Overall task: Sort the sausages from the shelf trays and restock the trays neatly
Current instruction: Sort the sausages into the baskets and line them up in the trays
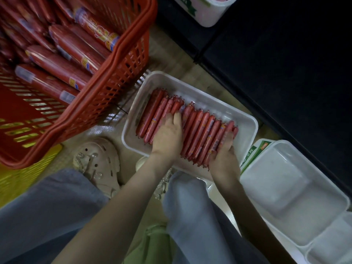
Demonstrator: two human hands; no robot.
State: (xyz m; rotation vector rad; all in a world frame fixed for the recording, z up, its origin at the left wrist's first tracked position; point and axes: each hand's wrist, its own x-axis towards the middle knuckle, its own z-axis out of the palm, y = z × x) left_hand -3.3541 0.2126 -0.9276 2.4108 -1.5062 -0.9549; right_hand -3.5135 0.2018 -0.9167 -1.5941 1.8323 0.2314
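Knees (186,197) near; our left hand (167,138) and right hand (224,149) press flat, fingers straight, on the sausages (202,128). Overpushing likely buckles the row.

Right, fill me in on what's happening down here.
A person crouches on the floor, both hands laid flat on a row of thin sausages in a white tray: the left hand on the middle, the right hand at the row's right end. A red basket of thicker sausages stands to the left, more white trays to the right.
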